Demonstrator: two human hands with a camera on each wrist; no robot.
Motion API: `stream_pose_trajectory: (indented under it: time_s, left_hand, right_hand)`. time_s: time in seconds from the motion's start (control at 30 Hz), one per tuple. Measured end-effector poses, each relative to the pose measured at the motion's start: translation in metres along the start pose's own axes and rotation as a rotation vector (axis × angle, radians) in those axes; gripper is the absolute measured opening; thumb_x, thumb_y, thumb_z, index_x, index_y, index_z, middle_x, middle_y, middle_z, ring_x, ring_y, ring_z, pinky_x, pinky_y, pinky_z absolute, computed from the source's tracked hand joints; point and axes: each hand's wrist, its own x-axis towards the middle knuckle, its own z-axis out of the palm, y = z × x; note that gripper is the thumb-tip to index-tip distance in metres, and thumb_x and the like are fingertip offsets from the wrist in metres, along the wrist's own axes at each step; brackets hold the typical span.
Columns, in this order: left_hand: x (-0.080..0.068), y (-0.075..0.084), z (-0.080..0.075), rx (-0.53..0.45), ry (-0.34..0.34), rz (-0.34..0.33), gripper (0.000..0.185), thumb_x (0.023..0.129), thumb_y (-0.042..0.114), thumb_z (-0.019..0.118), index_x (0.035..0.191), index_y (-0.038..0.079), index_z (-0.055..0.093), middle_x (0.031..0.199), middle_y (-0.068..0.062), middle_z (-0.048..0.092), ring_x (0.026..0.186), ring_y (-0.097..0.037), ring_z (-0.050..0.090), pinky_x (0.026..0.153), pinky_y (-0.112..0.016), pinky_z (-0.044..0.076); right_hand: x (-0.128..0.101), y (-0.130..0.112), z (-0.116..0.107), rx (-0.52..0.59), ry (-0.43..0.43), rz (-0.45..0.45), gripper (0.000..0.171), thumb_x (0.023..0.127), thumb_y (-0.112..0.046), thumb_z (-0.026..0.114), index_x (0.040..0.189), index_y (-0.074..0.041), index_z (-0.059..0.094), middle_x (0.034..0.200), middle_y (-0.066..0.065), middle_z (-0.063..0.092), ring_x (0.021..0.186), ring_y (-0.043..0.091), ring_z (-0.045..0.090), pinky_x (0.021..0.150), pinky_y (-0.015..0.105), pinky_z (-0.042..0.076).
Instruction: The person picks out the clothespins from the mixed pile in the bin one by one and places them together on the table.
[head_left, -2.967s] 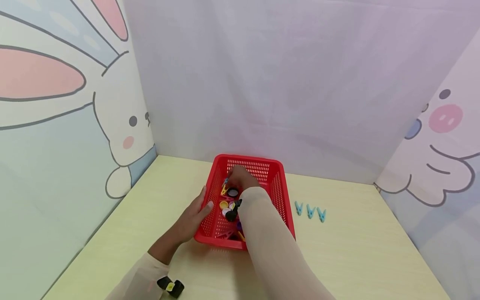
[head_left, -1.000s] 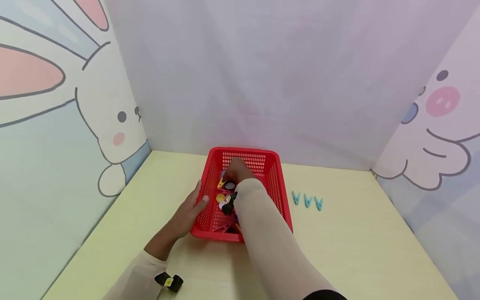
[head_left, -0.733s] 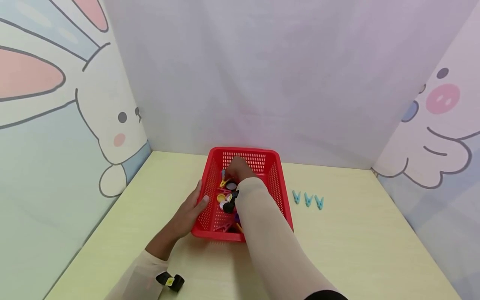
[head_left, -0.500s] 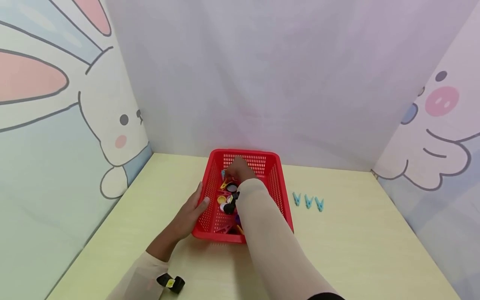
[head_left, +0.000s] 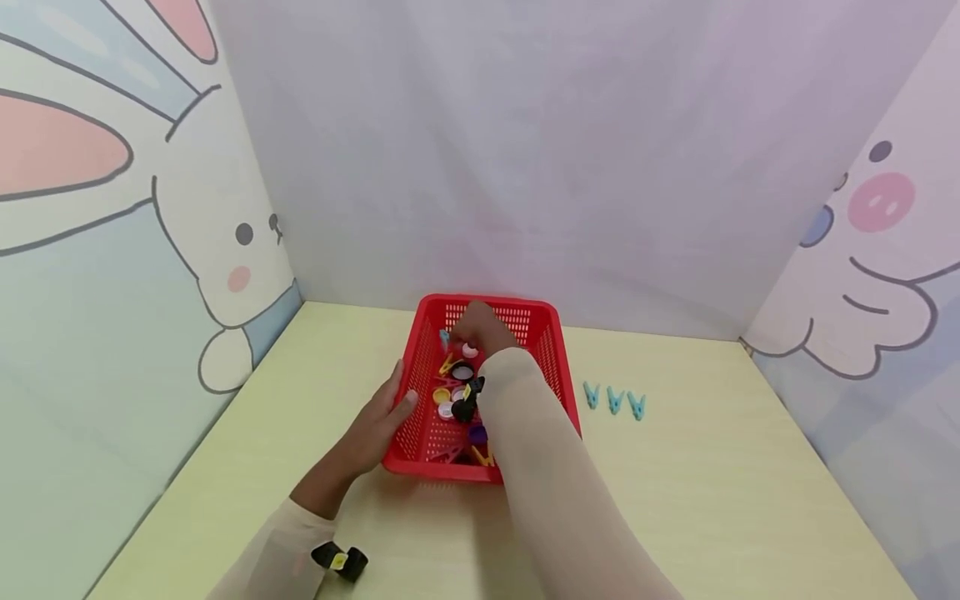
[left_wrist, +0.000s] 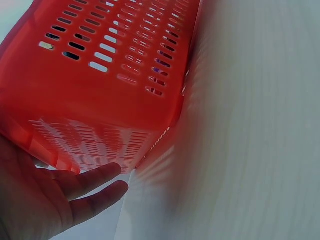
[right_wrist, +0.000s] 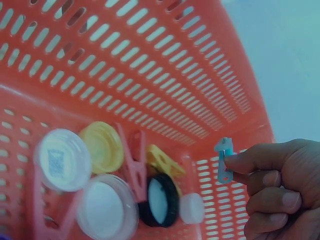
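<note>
The red perforated plastic basket [head_left: 552, 367] sits at the centre of the pale wooden table [head_left: 712, 500], close to the back wall. Inside it lies a jumble of plastic bottle caps [head_left: 446, 401] and clothes pegs. The left hand [head_left: 375, 429] rests against its left wall. The right hand [head_left: 486, 327] is in its upper part, pinching a small blue plastic clothes peg [right_wrist: 223, 160]. To the basket's right, three blue clothes pegs [head_left: 614, 401] lie in a row.
</note>
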Motion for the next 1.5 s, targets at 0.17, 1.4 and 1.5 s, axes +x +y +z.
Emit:
stream_pose_trajectory:
  time_s: [0.17, 1.4, 1.5]
  left_hand:
    - [0.001, 0.001, -0.001, -0.004, 0.001, -0.004, 0.089, 0.112, 0.049, 0.053, 0.177, 0.023, -0.002, 0.164, -0.024, 0.045, 0.129, -0.044, 0.069, 0.093, -0.045, 0.069]
    - [-0.006, 0.008, 0.002, 0.002, 0.014, -0.025, 0.091, 0.112, 0.049, 0.054, 0.177, 0.022, -0.003, 0.163, -0.024, 0.045, 0.126, -0.04, 0.069, 0.094, -0.045, 0.069]
    - [-0.006, 0.009, 0.002, 0.008, 0.015, -0.023, 0.09, 0.112, 0.048, 0.054, 0.177, 0.021, -0.003, 0.163, -0.024, 0.045, 0.128, -0.04, 0.068, 0.095, -0.045, 0.068]
  right_hand:
    - [-0.006, -0.008, -0.016, -0.073, -0.02, -0.015, 0.041, 0.092, -0.022, 0.087, 0.127, -0.005, 0.073, 0.129, 0.012, 0.07, 0.113, 0.031, 0.064, 0.106, 0.053, 0.063]
    - [-0.068, 0.039, -0.092, 0.155, -0.103, -0.323, 0.018, 0.098, -0.023, 0.081, 0.089, -0.008, 0.084, 0.079, 0.002, 0.065, 0.059, 0.014, 0.043, 0.055, 0.028, 0.042]
    - [-0.078, 0.045, -0.098, 0.144, -0.109, -0.344, 0.018, 0.1, -0.022, 0.079, 0.091, -0.008, 0.084, 0.083, 0.004, 0.067, 0.059, 0.014, 0.042, 0.056, 0.028, 0.042]
